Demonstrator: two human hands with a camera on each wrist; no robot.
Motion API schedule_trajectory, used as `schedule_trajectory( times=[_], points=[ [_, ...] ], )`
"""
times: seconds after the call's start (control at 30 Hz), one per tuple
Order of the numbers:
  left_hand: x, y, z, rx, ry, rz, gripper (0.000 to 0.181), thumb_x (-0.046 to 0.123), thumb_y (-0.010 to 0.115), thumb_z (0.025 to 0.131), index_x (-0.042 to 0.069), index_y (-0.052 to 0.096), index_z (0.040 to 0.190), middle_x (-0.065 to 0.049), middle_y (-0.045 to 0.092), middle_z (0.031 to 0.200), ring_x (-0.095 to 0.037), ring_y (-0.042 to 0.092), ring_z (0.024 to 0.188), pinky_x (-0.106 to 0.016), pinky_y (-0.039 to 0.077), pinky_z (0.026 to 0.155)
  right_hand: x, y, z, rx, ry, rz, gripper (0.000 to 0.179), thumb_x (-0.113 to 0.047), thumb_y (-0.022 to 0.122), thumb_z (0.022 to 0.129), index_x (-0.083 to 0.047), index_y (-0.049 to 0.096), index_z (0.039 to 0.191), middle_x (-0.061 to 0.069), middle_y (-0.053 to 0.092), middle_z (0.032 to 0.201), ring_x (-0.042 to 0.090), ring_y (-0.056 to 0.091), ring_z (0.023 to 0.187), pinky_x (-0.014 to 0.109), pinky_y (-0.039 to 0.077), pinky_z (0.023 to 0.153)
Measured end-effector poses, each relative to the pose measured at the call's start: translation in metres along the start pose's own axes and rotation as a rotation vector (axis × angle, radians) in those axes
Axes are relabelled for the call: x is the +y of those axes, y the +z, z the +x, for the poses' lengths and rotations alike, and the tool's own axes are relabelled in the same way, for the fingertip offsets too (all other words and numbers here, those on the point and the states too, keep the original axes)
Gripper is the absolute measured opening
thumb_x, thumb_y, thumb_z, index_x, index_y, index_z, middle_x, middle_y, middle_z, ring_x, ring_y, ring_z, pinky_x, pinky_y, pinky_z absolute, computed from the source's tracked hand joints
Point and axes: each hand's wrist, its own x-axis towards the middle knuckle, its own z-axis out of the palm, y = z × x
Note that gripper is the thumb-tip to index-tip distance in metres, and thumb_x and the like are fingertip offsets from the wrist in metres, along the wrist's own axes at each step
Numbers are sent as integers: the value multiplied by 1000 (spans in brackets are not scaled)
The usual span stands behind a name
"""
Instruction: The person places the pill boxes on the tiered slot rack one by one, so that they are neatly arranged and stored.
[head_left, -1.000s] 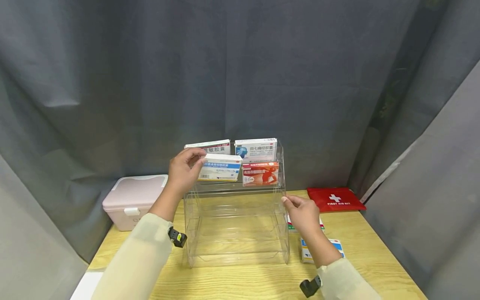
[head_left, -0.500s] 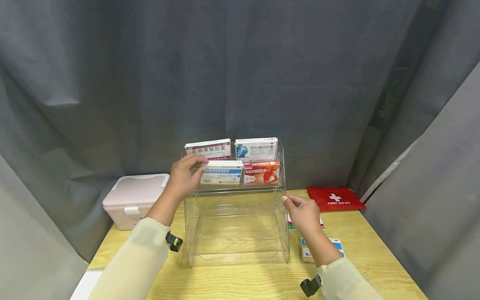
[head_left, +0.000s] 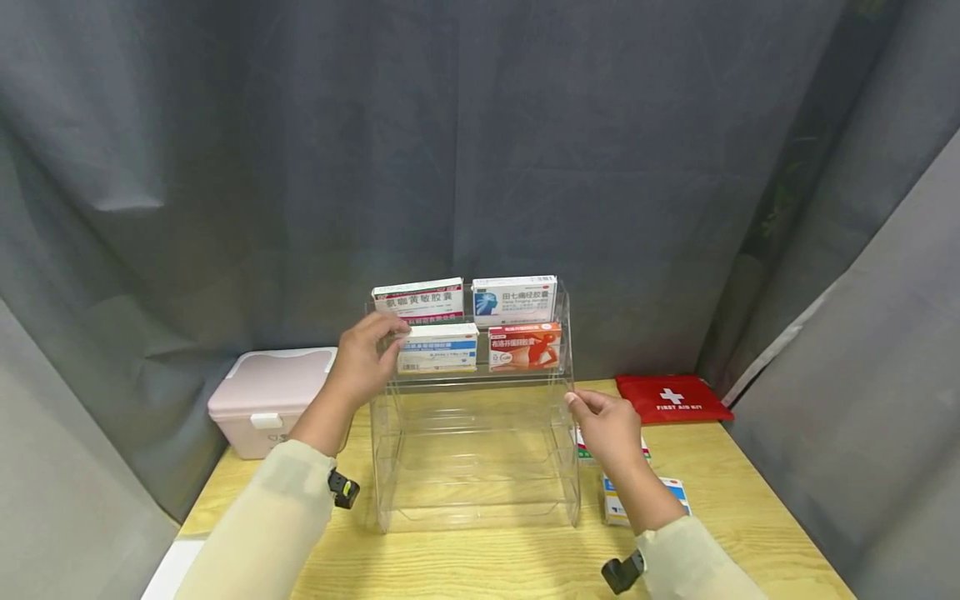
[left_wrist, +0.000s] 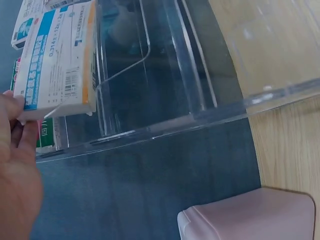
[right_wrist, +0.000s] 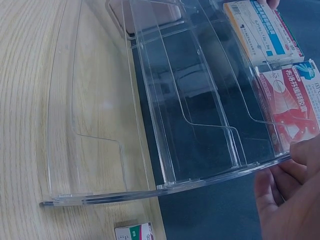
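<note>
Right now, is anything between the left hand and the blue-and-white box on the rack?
Nothing visible is: the left hand holds the left end of the blue-and-white box. The red box sits to its right, not in between.

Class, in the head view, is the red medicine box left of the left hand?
No, the red medicine box stands to the right of the left hand, past the blue-striped box.
</note>
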Motion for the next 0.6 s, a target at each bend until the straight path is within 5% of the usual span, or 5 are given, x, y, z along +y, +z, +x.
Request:
schedule_trajectory(
  times=[0.3, 0.6],
  points=[
    [2, -3, -11, -45, 46, 114, 21, 0, 67, 106, 5, 71, 126, -11, 70, 130, -33, 73, 117, -46, 65, 100, 0, 2, 0, 6, -6, -16, 43, -41, 70, 108, -9, 77, 137, 17, 77, 132, 40, 70, 129, 59, 60, 105],
    [4, -2, -12, -27, 65, 168, 23, -1, 69, 104, 2, 73, 127, -15, 72, 133, -37, 72, 125, -47, 61, 110, -1, 1, 0, -1, 6, -12, 45, -41, 69, 108, -9, 75, 139, 17, 75, 136, 41, 69, 131, 60, 59, 106]
  ],
)
